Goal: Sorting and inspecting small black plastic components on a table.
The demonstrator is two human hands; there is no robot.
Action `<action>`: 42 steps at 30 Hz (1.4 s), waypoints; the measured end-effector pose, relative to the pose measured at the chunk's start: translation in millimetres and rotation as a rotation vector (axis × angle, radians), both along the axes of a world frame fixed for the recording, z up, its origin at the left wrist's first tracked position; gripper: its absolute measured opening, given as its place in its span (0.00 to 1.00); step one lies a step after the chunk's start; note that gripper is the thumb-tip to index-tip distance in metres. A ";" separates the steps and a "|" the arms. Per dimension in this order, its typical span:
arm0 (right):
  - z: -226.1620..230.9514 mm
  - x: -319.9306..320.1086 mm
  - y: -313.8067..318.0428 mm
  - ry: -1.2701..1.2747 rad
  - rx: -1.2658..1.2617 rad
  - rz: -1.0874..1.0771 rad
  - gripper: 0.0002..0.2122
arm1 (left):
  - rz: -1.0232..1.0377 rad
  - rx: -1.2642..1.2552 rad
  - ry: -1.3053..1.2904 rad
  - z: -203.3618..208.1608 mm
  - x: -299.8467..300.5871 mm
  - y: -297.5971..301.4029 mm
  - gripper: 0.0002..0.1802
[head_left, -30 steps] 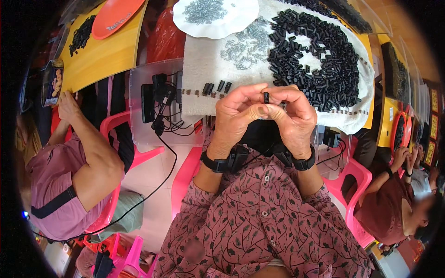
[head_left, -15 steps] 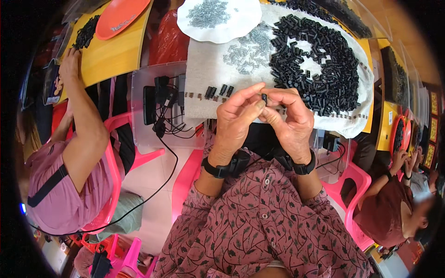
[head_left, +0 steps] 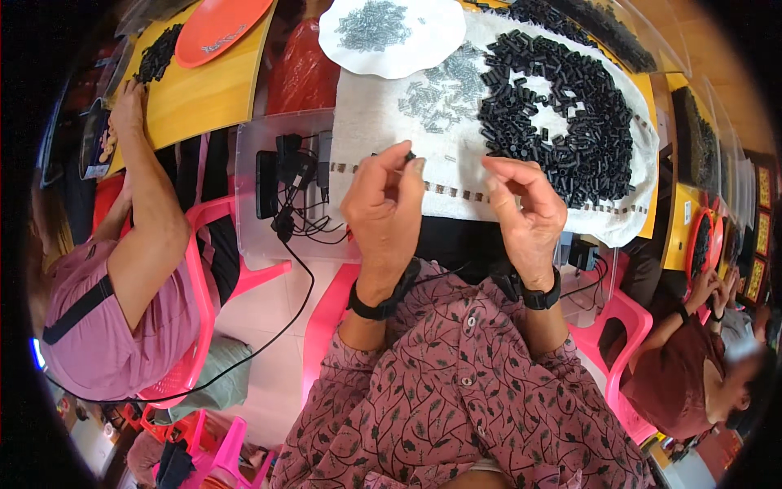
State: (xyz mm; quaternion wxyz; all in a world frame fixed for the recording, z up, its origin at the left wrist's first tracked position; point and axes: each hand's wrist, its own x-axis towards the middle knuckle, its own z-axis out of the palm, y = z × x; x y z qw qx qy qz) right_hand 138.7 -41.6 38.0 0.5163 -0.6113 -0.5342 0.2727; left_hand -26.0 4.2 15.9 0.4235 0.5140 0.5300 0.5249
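Observation:
My left hand (head_left: 383, 212) is closed, thumb and forefinger pinching a small black tubular part (head_left: 410, 156) above the near part of the white cloth (head_left: 456, 167). My right hand (head_left: 529, 212) hovers to its right, thumb and forefinger curved and apart, with nothing visible between them. Close by on the right lies a big heap of short black tubular parts (head_left: 603, 138), with bare cloth showing through gaps. Beyond the hands, small clear or silvery pieces (head_left: 440, 94) are scattered. The few black parts set apart on the cloth are mostly hidden behind my left hand.
A white scalloped plate (head_left: 448, 37) with more silvery pieces stands at the far edge. Left of the cloth, a clear plastic bin (head_left: 248, 163) holds black cables (head_left: 297, 183). People sit at yellow tables on both sides; a red plate (head_left: 191, 49) rests on the left one.
My hands were together at one small black part; they have parted. The left moved left with a black part in its fingertips, and the right moved slightly right and opened.

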 end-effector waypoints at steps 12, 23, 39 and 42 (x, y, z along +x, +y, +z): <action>-2.4 -11.3 3.2 -0.197 0.030 -0.095 0.05 | 0.095 0.340 0.596 -8.4 -13.7 17.6 0.14; -19.5 -28.7 22.4 -0.658 0.082 -0.075 0.04 | 0.037 0.348 0.602 -8.6 -13.3 17.1 0.13; -3.8 1.8 -3.6 -0.340 0.074 -0.221 0.03 | -0.142 0.321 0.415 5.8 28.4 -0.3 0.10; -4.8 21.4 -7.3 -0.197 -0.004 -0.362 0.03 | -0.217 0.284 0.372 9.9 36.8 -5.8 0.09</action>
